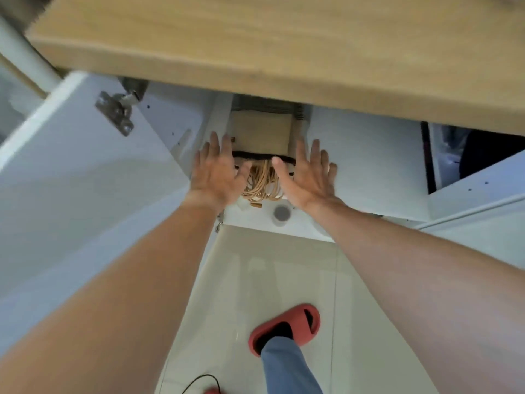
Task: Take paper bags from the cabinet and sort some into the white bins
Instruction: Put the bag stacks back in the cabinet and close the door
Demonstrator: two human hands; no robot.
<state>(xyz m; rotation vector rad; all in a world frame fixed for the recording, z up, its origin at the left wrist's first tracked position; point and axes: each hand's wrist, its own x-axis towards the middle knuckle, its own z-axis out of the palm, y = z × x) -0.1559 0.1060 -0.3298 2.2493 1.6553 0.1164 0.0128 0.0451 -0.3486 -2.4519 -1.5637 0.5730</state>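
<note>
A stack of brown paper bags (261, 135) lies inside the open white cabinet (363, 155) under the wooden countertop, its tan cord handles (262, 180) spilling toward me. My left hand (217, 169) reaches in at the stack's left side with straight, spread fingers. On the stack's right side, my right hand (308, 173) is likewise flat and spread. Both hands flank the bags; whether they touch the stack is not clear. No white bins are in view.
The wooden countertop (284, 46) overhangs the cabinet. The left cabinet door (79, 155) stands open with a metal hinge (115, 112); another door (483, 183) is open at the right. A small white cap (282, 213) sits on the cabinet floor. My foot in a red slipper (287, 328) stands on pale tiles.
</note>
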